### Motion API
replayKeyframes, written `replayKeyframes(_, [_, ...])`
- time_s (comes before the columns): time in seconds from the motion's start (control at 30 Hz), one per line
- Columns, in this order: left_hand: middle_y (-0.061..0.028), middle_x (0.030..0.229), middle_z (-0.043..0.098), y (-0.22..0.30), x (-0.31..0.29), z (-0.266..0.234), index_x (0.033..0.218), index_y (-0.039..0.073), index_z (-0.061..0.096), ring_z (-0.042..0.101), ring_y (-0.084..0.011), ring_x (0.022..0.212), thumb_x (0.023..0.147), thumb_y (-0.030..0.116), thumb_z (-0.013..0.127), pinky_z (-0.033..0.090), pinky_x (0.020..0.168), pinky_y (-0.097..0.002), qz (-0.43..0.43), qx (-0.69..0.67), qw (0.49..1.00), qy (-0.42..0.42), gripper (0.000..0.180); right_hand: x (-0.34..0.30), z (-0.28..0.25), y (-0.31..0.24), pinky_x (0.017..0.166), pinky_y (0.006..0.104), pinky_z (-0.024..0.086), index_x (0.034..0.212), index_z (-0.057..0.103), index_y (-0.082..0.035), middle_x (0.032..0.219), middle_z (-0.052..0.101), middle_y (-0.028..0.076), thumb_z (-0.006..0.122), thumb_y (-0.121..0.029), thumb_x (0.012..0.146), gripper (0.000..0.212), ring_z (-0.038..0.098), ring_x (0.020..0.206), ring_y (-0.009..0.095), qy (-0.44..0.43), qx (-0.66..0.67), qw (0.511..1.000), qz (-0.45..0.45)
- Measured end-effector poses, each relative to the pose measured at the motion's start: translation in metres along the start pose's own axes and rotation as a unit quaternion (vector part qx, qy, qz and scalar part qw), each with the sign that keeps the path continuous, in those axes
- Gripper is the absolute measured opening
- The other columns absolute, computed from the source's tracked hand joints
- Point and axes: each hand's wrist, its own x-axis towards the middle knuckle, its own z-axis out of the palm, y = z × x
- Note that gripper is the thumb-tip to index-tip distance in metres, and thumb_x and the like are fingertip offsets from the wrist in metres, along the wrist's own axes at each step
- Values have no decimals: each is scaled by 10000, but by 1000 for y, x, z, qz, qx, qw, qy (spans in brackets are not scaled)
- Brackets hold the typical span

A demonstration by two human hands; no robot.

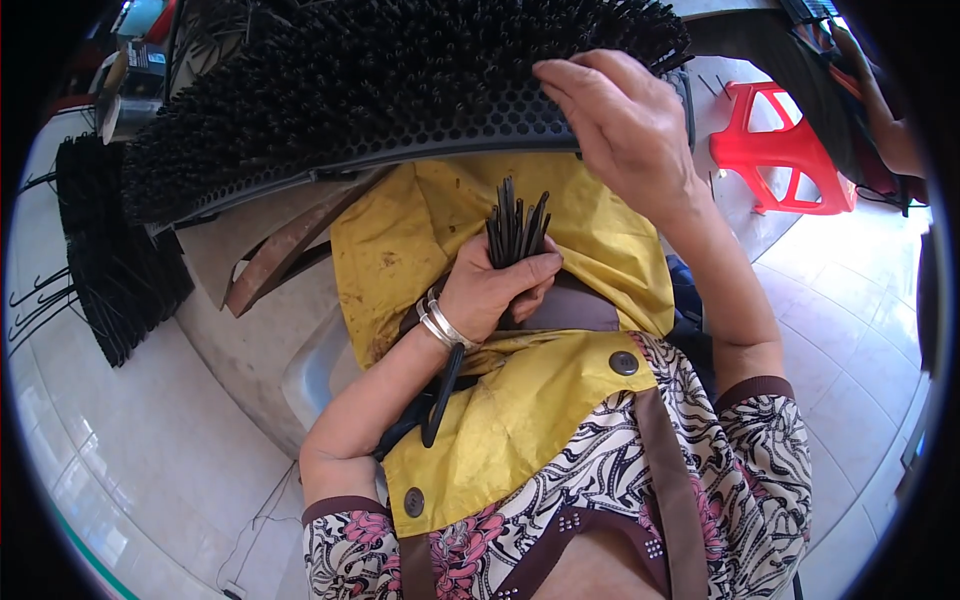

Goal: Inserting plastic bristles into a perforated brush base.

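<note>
My left hand point(500, 285) is closed round a bundle of thin black rods point(517, 225), held upright over my lap. Below that wrist a thicker black piece with a curved end point(440, 400) hangs down; whether it belongs to the bundle I cannot tell. My right hand point(625, 120) is raised at the front edge of a wide black rack point(500, 132) pierced with rows of round holes. Its thumb and fingertips are pinched together, and what they hold, if anything, cannot be made out. Densely packed black rods point(400, 80) stand up from the rack behind the bare front holes.
A yellow apron point(400, 210) covers my lap under the rack. On the left lies a dark pile of rods point(115, 240) with hooked ends sticking out. To the right stands a red plastic stool point(780, 150), near another person's arm point(880, 120). The floor is pale tile.
</note>
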Motion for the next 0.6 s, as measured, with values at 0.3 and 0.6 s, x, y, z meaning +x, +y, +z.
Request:
replayKeyframes(0.3, [-23,585,490,1,-1,-1,899,10,549,398,-83,416,827,100,619,306,388,-215,13,-21,1000,-12,135,-24,-13,-40,544,225,468,915,604,26,715,615,73,629,9,774,145,581,592,98,-116,298,912,256])
replayKeyframes(0.6, [-59,676,572,1,2,4,980,-23,556,508,-113,515,848,159,590,391,457,-229,57,-8,998,-7,227,-30,-23,-36,534,183,460,886,607,38,694,620,35,596,34,802,84,565,581,55,-81,380,825,411])
